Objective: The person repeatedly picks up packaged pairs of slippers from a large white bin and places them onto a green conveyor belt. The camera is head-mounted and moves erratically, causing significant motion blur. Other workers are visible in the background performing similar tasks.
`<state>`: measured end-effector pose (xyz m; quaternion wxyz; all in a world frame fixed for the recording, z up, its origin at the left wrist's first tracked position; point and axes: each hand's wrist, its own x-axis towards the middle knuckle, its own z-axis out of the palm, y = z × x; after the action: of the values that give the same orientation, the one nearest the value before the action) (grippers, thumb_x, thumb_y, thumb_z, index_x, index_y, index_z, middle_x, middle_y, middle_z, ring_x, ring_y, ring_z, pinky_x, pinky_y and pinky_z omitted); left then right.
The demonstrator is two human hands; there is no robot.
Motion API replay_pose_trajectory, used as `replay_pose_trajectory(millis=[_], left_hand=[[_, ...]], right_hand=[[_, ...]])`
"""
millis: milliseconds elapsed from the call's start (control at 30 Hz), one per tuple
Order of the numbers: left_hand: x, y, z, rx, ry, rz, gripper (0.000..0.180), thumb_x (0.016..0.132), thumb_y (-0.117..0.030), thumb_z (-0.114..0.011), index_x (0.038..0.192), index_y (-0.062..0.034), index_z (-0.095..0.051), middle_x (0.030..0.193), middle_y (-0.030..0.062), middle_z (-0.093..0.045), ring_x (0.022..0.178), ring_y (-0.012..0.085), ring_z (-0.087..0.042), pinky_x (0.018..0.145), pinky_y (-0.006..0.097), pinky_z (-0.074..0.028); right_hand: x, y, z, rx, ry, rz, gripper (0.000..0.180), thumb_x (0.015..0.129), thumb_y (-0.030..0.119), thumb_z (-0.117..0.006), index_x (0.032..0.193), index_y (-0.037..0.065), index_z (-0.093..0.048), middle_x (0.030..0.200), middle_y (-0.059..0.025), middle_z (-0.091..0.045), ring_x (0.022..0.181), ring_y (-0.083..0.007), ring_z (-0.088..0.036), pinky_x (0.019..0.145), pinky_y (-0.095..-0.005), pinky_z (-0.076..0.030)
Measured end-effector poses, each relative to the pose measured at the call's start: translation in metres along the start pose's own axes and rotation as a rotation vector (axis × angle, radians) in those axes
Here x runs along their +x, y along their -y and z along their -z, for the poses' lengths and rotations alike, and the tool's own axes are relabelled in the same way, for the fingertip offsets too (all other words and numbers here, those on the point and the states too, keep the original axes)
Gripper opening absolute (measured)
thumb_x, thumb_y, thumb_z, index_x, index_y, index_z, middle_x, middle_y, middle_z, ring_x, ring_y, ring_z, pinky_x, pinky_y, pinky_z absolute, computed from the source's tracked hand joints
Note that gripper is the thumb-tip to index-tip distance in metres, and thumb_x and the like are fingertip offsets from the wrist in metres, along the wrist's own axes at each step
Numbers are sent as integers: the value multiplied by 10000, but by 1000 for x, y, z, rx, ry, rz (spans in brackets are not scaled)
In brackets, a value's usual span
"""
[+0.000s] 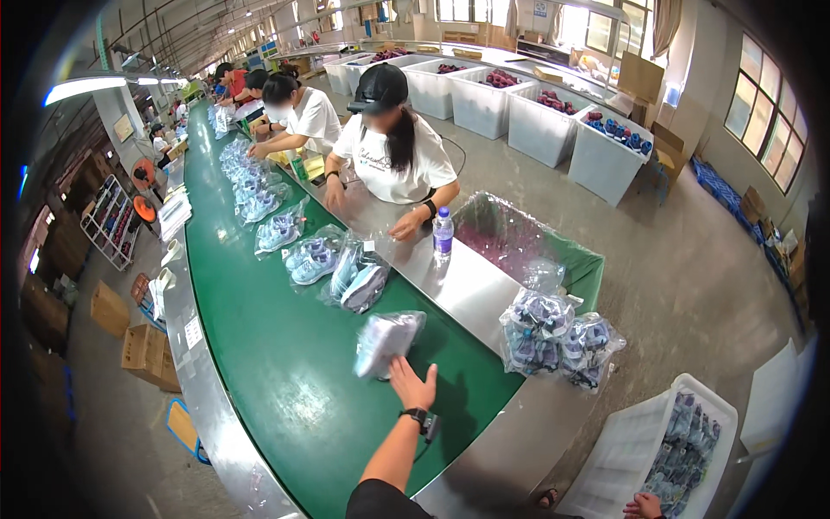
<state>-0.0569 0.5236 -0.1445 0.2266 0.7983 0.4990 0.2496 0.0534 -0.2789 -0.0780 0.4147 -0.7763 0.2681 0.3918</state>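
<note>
Bagged shoes (386, 343), blurred, are positioned at the fingertips of the left hand (411, 385), over the green conveyor belt (259, 337). The left fingers are extended close together, with the thumb spread wide; the bag's near edge is met by the fingertips, but whether it is gripped cannot be told. Just beyond the right hand (642, 506), packed shoes (681, 458) are contained in a white bin (618, 445); the right fingers' opening cannot be determined.

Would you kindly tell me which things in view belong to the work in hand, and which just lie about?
Apparently in use:
bagged shoes at the left hand
green belt
white bin near the right hand

Seemingly lying about:
drink bottle
cardboard box
blue-framed stool
</note>
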Motion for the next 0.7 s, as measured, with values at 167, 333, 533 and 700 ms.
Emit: replay_pose_trajectory(millis=[167,333,533,700], left_hand=[[-35,-27,-23,-1516,90,669,750,935,-489,-608,1436,-7,-328,1445,146,-440,1323,305,-432,1116,480,-340],[-13,-10,-48,-1954,-83,637,626,897,-393,-702,1318,7,-467,1245,137,-579,1094,268,-612,930,431,-531],[-13,5,-28,-1586,-1,861,574,876,-411,-683,1240,4,-527,1139,122,-631,922,247,-665,760,377,-557],[-69,-51,29,-1614,431,783,462,893,-454,-598,1192,-103,-565,1126,63,-661,986,252,-636,799,404,-536]], right_hand=[[13,18,-11,109,67,76,340,956,231,-540,1250,79,-463,898,-176,-611,699,-345,-672,542,-475,-560],[4,21,-7,159,40,150,370,975,224,-533,1294,54,-450,936,-168,-638,752,-312,-692,591,-436,-587],[-14,-5,-16,295,-16,183,322,972,261,-568,1238,86,-521,900,-114,-654,762,-252,-691,617,-399,-583],[-13,-9,-26,342,6,232,360,958,291,-601,1223,52,-552,921,-102,-671,778,-216,-692,627,-339,-578]])
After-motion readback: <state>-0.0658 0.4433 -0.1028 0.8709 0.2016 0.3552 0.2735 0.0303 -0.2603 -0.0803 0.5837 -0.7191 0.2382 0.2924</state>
